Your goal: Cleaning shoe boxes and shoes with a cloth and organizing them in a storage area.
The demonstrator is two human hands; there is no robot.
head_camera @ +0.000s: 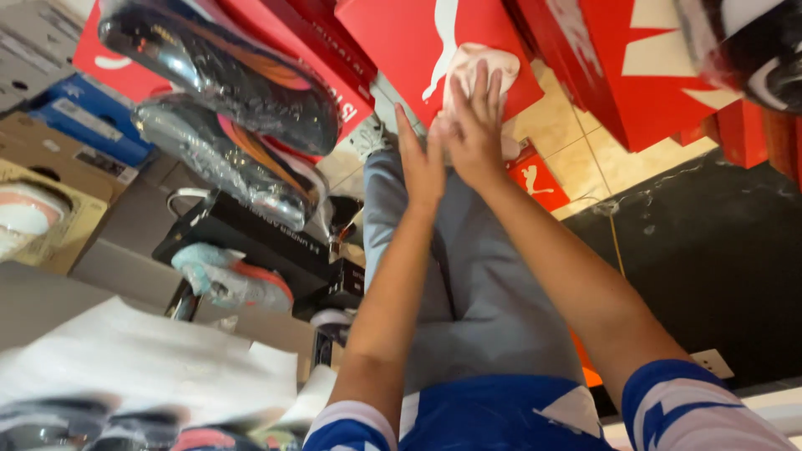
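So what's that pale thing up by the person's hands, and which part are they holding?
A crumpled pale pink cloth, pinched at its lower edge by the right hand. The left hand presses flat alongside it; whether it has any grip cannot be told.

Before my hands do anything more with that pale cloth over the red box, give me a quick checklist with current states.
1. Right hand on the pale pink cloth: ok, fingers lie against it.
2. Left hand free: ok, open and flat, edge-on beside the right hand.
3. Firm grip on the cloth: cannot tell, fingers look spread rather than closed.
4. Red shoebox under the cloth closed: cannot tell, only its red surface shows.
5. Dark shoes at upper left clear of both hands: ok.
6. View sharp: not ok, the lower left is blurred.
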